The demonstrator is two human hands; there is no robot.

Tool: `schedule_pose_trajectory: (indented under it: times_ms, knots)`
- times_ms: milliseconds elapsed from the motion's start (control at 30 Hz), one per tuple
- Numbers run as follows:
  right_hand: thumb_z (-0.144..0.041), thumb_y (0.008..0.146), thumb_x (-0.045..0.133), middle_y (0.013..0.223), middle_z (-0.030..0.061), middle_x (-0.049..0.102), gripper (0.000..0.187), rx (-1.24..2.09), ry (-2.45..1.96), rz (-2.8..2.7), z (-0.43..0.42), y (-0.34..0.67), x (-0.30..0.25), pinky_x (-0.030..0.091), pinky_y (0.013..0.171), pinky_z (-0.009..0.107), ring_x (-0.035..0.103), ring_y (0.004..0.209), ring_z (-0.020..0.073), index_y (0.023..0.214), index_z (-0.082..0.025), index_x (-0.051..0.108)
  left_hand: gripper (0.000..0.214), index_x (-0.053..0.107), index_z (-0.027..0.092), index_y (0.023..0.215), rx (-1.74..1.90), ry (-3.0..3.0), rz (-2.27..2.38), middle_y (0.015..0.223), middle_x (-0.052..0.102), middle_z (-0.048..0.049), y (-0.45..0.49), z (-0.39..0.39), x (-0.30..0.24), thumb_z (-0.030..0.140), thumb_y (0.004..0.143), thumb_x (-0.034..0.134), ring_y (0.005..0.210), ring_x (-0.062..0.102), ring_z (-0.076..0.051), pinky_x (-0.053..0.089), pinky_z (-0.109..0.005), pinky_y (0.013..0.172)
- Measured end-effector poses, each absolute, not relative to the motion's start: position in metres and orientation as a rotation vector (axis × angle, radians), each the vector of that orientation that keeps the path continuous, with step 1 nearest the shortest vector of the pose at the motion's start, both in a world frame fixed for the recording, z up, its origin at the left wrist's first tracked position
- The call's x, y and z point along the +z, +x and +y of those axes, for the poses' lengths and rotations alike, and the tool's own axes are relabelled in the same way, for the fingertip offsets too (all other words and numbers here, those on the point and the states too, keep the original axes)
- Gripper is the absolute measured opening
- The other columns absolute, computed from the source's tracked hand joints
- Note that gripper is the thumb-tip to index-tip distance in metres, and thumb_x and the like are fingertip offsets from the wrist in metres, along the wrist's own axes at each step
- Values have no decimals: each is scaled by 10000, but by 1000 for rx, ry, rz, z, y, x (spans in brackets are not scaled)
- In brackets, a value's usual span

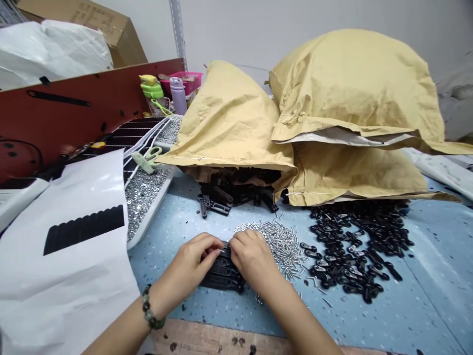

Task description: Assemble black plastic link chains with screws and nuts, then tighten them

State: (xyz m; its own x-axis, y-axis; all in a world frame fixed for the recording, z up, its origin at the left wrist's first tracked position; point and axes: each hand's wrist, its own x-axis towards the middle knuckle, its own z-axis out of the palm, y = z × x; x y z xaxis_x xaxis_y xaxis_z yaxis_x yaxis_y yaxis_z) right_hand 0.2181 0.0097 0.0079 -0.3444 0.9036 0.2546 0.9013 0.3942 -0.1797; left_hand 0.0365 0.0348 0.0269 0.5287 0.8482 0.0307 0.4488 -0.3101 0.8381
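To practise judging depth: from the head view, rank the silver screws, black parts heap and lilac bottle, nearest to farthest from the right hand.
From the right hand:
1. Silver screws, just right of it.
2. Black parts heap, farther right.
3. Lilac bottle, far back-left.

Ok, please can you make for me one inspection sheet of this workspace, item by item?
surface: pale blue speckled tabletop, with a bare wooden strip at the near edge.
job's things: row of black plastic links; loose silver metal pins; heap of small black clips.
grippers: left hand and right hand, fingers meeting on the row of links.
clutter: large yellow paper sacks; white tray of silver hardware; white sheet with a black strip; green-handled scissors.
cables: nothing seen.
surroundings: red-brown board, lilac bottle, cardboard box, white wall.
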Motion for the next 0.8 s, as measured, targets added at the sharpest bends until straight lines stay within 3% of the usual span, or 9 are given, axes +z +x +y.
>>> schedule_pose_trajectory:
  times_ms: [200,267,367,533,800]
  knots:
    - [-178,904,537,816,39,624,133,228,-1587,-2224,9,219,8,406,736,322,532,797,197,804,-192,623,165,592,215,932,599,2055,981,915,593,-9,47,31,24,142,920,445,884,568,-171,459,-313,802]
    - [-151,870,576,896,40,617,50,350,-1606,-2102,10,221,9,425,746,308,545,836,192,886,-188,605,138,564,206,933,572,2093,1012,895,589,-6,51,30,23,113,901,468,853,565,-175,460,-315,769]
    - [-200,874,579,967,43,591,129,453,-1610,-1844,8,235,15,445,743,285,557,830,171,1001,-190,562,131,537,194,862,505,2203,1039,833,577,-2,58,31,21,74,877,487,799,556,-183,456,-315,712]
    - [-294,922,470,882,38,588,137,248,-1760,-1598,-3,285,21,443,709,300,560,756,174,921,-202,571,172,581,179,844,368,2392,999,805,585,-22,67,35,21,64,900,465,778,553,-193,469,-332,697]
    - [-266,894,494,1008,89,628,191,66,-2051,-1731,-13,330,8,441,842,398,568,965,272,1040,-190,592,249,572,161,749,189,2612,1009,768,564,-23,78,35,27,-5,882,441,730,532,-191,466,-327,634]
